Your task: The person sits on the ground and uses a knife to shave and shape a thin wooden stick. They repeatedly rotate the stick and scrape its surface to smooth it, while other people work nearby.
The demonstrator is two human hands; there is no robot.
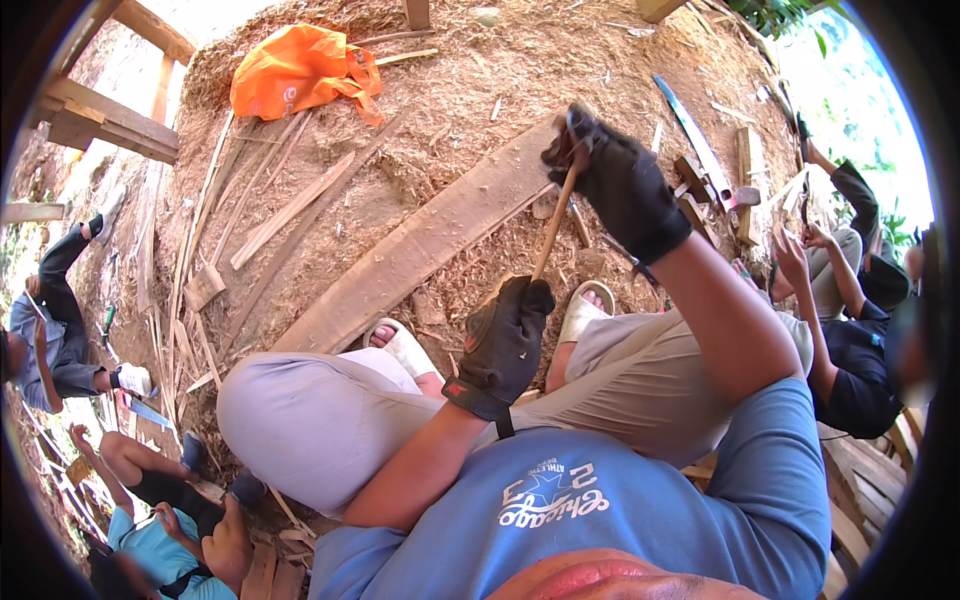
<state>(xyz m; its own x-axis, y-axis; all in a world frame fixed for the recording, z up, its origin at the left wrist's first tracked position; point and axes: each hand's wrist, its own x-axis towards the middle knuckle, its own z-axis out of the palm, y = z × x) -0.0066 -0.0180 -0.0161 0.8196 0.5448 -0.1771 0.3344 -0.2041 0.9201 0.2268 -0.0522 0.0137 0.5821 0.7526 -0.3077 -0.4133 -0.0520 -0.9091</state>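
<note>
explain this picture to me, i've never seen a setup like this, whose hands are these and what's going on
There is no machine here: a seated person wears a camera on the head, looking down. Its wide, round lens bends straight edges near the rim.

Both hands wear dark gloves. The left hand grips the lower end of a thin wooden stick; the right hand is curled at its upper end, though exactly what its fingers grip is too dark to tell.

On the ground, strewn with wood shavings, lie a wide plank, an orange bag and a long flat blade. Other people sit at both sides.
</note>
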